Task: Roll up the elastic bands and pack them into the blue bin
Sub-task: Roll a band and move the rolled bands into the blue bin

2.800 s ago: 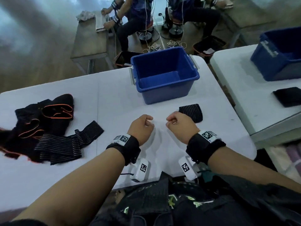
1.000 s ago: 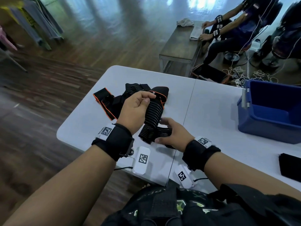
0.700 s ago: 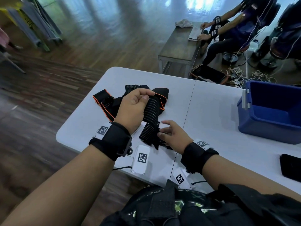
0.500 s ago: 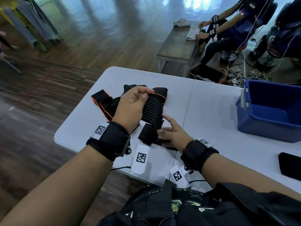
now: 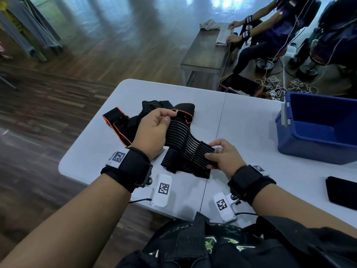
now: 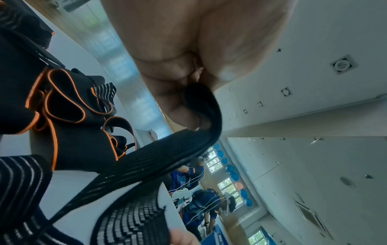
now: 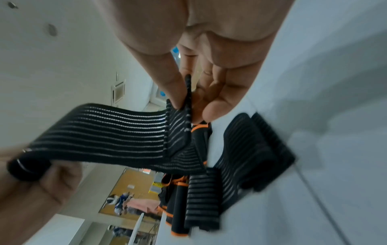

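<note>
A black striped elastic band point(image 5: 181, 138) stretches between my two hands above the white table point(image 5: 245, 132). My left hand point(image 5: 154, 130) grips its upper end, fingers curled round it point(image 6: 201, 106). My right hand point(image 5: 222, 157) pinches the lower end between thumb and fingers point(image 7: 186, 99). More of the band point(image 5: 185, 165) lies folded on the table under it. Behind lies a pile of black bands with orange edging point(image 5: 125, 122). The blue bin point(image 5: 316, 130) stands at the right, its inside only partly in view.
A rolled black band point(image 5: 341, 192) lies on the table at the right edge. Past the table a wooden bench point(image 5: 204, 53) and seated people point(image 5: 270, 31) occupy the room, with cables point(image 5: 280, 86) on the floor. The table's left edge point(image 5: 81, 142) drops to wooden floor.
My right hand, which lay flat on the folded part, has taken hold of the band's lower end and drawn it to the right. The left hand keeps its grip.
</note>
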### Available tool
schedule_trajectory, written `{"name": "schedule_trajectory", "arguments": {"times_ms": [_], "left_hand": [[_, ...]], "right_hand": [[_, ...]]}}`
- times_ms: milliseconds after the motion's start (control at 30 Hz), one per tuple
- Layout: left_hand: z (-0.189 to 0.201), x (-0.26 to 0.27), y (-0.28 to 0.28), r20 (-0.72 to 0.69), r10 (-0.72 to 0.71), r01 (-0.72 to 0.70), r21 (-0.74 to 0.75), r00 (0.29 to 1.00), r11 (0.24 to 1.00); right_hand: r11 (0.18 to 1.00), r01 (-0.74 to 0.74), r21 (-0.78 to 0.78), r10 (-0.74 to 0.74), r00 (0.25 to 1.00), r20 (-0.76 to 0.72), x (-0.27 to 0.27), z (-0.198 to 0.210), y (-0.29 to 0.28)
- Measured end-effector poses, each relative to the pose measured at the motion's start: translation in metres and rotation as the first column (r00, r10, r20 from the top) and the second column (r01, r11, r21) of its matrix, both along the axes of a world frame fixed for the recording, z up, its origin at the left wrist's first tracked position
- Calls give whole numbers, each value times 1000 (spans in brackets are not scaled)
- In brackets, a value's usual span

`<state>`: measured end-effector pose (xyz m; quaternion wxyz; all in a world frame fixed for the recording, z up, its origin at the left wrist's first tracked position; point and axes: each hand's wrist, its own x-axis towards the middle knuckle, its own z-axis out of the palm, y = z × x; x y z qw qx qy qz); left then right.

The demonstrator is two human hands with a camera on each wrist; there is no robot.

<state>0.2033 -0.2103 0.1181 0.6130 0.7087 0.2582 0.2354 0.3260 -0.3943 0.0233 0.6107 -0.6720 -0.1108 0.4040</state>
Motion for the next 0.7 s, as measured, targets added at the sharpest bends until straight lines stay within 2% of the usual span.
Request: {"name": "schedule_trajectory", "arguments": {"times_ms": [133,233,333,433,500,567,633,700], "left_hand": [[-3,9,-6,-64,-49,51,36,997,998],[-3,22,-16,-100,-99,100,5,990,995],[-9,38,-27,-120,-156,156,-12,980,988],[-29,51,-37,-222,-238,231,-54,946,971],[-50,55,-42,-382,-257,325,125,888,937],[-71,52,-46,-560,-252,472,291,789,832],[-90,47,-51,-691,-248,607,340,679,718],[-105,42,-55,-779,-223,690,335,586,642]], "right_hand": [[984,177,25,-179,980,90,26,11,-32],[954,290,71,-297,946,129,44,22,-51],[936,340,87,-349,927,138,57,32,-65],[926,371,76,-378,908,178,63,36,-77],[914,401,66,-406,891,205,62,37,-87],[903,426,58,-428,879,210,59,35,-95],[897,440,40,-438,873,214,54,33,-101],[894,447,19,-438,868,232,49,31,-106]]}}
